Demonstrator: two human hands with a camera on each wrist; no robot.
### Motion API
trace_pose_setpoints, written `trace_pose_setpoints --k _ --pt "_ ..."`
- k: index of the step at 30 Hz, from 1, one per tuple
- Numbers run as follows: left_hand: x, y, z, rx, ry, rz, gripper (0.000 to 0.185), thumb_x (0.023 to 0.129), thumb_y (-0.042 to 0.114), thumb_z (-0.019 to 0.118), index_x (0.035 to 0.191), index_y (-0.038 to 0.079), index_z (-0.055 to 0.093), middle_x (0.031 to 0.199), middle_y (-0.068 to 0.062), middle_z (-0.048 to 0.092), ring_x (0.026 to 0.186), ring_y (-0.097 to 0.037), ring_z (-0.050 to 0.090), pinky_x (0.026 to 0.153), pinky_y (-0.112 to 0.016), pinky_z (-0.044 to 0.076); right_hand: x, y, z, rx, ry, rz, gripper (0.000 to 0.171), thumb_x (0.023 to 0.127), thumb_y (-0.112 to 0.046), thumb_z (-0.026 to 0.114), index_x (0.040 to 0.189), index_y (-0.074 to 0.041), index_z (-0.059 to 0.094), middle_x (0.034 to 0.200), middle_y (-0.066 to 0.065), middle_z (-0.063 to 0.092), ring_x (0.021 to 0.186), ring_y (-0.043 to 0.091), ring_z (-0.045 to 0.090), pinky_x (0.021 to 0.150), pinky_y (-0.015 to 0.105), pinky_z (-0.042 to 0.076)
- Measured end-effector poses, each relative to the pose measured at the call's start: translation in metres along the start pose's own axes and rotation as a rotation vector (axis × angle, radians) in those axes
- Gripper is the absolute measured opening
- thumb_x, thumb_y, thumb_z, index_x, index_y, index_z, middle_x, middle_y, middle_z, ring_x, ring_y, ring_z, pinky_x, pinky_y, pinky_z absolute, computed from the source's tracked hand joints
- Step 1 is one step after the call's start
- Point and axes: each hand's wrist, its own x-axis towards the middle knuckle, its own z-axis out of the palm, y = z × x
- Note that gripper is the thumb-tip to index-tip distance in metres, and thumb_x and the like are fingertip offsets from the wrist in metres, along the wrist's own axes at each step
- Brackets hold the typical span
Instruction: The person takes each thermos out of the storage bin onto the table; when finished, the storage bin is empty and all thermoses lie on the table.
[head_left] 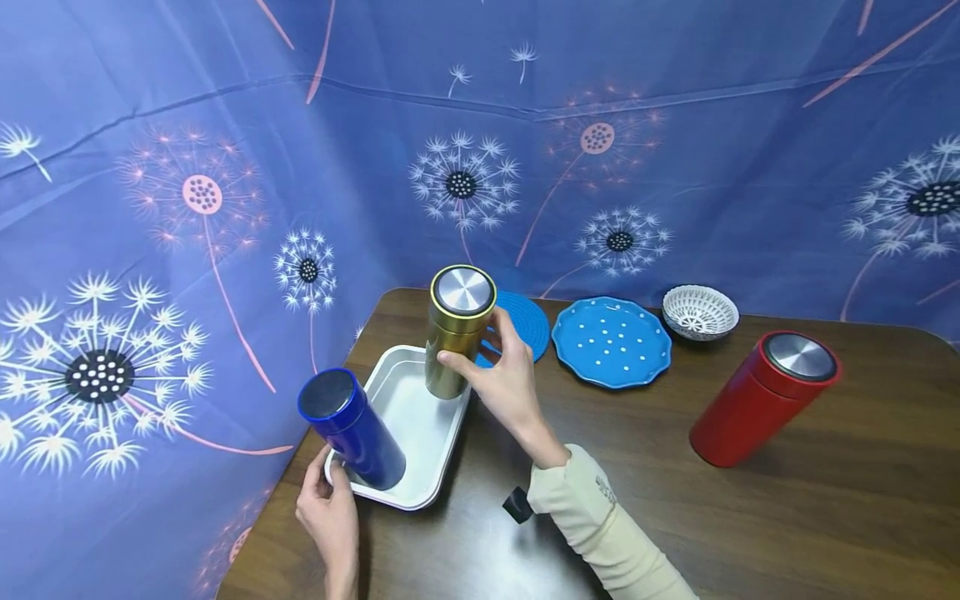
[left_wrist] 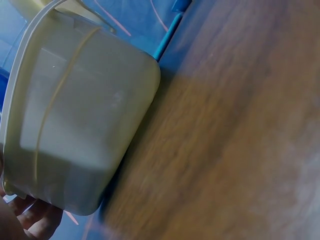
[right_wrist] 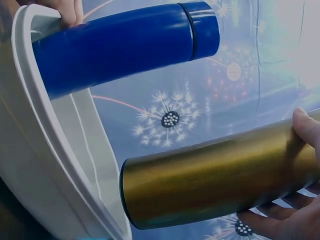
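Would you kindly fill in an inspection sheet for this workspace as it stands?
Surface: dark wooden table, bare at the front.
Job's things: gold flask upright over the metal tray; whether its base touches cannot be told. Blue flask stands in the tray's near corner.
Clutter: red flask, blue dotted plate, blue round mat, white openwork bowl, small black object.
Grippers: right hand grips the gold flask; left hand holds the tray's near rim beside the blue flask.
Cables: nothing seen.
Surroundings: blue dandelion-print cloth behind and left.
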Motion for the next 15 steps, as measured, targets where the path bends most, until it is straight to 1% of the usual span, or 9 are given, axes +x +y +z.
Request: trace_pose_setpoints --k 7,11,15 --pt "0.0 -0.002 0.001 -0.014 -0.004 -0.001 0.026 0.089 -0.006 0.057 0.11 -0.001 0.072 0.088 0.029 0.063 0.083 0.012 0.062 0.073 -0.005 0.047 -0.004 -0.003 -0.019 -0.04 0.031 -0.02 0.066 0.076 -0.018 0.085 0.133 -0.011 0.053 0.122 0.007 0.062 0.107 0.025 0.065 0.086 0.04 0.056" --pt "-0.001 0.0 0.0 -0.003 0.001 0.008 0.026 0.089 -0.006 0.057 0.11 -0.002 0.072 0.086 0.034 0.06 0.081 0.014 0.06 0.07 -0.004 0.045 -0.008 -0.003 -0.031 -0.035 0.051 -0.009 0.068 0.075 -0.015 0.085 0.134 -0.012 0.052 0.123 0.007 0.061 0.108 0.026 0.065 0.088 0.04 0.055" --pt "-0.001 0.001 0.001 -0.003 -0.006 0.008 0.026 0.089 -0.007 0.055 0.11 -0.006 0.07 0.085 0.034 0.059 0.081 0.015 0.059 0.07 -0.004 0.045 -0.012 0.0 -0.044 -0.012 0.076 0.011 0.069 0.073 -0.012 0.086 0.133 -0.01 0.053 0.121 0.009 0.062 0.106 0.027 0.065 0.087 0.041 0.055"
